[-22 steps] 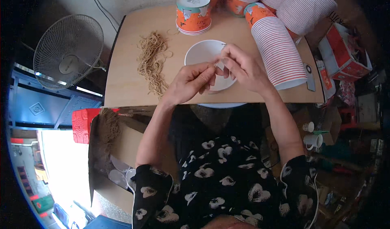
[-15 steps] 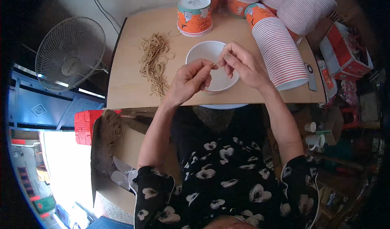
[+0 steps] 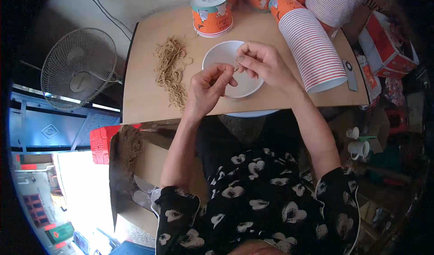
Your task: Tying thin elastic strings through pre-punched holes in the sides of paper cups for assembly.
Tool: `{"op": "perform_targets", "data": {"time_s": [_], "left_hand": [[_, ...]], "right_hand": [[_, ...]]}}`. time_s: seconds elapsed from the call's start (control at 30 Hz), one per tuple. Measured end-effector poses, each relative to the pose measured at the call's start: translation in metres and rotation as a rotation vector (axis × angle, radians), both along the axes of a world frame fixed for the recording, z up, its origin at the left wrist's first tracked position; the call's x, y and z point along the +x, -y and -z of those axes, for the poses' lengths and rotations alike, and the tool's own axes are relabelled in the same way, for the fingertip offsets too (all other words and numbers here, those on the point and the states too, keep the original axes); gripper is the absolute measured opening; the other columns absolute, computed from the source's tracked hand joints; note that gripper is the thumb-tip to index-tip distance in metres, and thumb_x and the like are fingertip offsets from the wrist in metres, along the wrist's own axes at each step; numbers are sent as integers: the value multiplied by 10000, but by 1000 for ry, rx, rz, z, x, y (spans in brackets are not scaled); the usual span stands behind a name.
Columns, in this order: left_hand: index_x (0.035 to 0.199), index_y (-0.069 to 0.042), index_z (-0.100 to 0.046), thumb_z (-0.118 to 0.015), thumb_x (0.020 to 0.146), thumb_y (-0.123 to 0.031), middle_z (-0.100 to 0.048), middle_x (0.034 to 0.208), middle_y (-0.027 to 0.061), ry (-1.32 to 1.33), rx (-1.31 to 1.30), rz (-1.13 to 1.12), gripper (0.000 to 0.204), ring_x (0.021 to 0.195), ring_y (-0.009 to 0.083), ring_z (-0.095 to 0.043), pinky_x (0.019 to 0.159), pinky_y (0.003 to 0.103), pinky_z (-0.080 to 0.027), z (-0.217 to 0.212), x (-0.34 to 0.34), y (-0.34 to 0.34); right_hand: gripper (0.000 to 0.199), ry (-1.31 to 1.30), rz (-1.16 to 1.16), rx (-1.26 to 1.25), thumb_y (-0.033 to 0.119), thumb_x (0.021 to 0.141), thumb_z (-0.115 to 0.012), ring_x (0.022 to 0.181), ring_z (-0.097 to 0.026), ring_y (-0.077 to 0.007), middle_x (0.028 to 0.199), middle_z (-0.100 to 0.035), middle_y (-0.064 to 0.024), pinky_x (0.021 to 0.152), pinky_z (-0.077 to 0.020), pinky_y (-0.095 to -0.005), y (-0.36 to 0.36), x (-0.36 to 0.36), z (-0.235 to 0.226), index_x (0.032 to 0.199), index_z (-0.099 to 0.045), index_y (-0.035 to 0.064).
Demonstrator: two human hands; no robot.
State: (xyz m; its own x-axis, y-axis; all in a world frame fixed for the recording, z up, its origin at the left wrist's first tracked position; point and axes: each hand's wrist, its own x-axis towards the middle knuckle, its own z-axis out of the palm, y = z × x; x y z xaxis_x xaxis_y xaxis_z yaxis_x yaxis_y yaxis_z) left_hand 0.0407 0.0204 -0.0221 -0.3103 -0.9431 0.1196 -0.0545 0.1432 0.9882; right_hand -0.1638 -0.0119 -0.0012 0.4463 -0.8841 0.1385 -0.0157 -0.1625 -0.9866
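Two hands (image 3: pixel 205 90) (image 3: pixel 266 66), fingers curled closed, pinch one tan strand (image 3: pixel 236 66) above one white bowl (image 3: pixel 216 55), near one tan heap (image 3: pixel 170 69).

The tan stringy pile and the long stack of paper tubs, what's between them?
The head view shows the white bowl, with the left hand and right hand pinching a tan strand over it; the upturned orange paper tub stands farther back.

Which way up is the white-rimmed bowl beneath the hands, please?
Upright: the white-rimmed bowl has its open mouth facing up, and its pale inside shows beyond the left hand and right hand.
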Motion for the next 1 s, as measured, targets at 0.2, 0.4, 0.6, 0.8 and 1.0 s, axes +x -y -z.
{"op": "perform_targets", "data": {"time_s": [0.2, 0.4, 0.6, 0.8, 1.0], "left_hand": [[1004, -14, -703, -652, 953, -152, -675, 767, 8, -1, -2, -103, 155, 637, 41, -561, 546, 199, -452, 5, -3, -1], [1009, -22, -721, -702, 897, -67, -694, 904, 35, 7, -177, -181, 123, 693, 66, -603, 549, 209, -478, 11, -9, -3], [1012, -26, -699, -714, 880, -50, -705, 940, 24, 32, -302, -272, 135, 745, 78, -632, 562, 213, -496, 11, -18, -7], [997, -35, -696, -727, 857, -27, -717, 928, 37, 131, -469, -348, 144, 786, 86, -660, 599, 231, -535, 8, -22, -8], [960, -43, -695, -730, 822, 16, -709, 928, 66, 224, -677, -360, 154, 756, 141, -679, 600, 264, -561, 10, -20, -7]], "right_hand": [[124, 26, 49, -23, 144, 965, -603, 601, -520, -33, 760, -629, -11, 518, -407, -178, 0, 2, 0, 976, -607, 21], [114, 49, 42, 31, 117, 948, -611, 549, -520, -39, 722, -646, -38, 470, -395, -186, 1, 3, 3, 943, -625, 4], [125, -10, 49, 83, 111, 940, -615, 477, -484, -45, 684, -656, -65, 425, -362, -194, 1, 4, 4, 915, -627, -11], [103, -99, 48, 99, 80, 929, -589, 454, -472, -48, 663, -659, -72, 415, -356, -202, -2, 5, -3, 883, -624, -7], [98, -129, 33, 133, 75, 912, -595, 443, -476, -50, 655, -655, -73, 407, -355, -203, -1, 5, -3, 860, -620, -4]]}}
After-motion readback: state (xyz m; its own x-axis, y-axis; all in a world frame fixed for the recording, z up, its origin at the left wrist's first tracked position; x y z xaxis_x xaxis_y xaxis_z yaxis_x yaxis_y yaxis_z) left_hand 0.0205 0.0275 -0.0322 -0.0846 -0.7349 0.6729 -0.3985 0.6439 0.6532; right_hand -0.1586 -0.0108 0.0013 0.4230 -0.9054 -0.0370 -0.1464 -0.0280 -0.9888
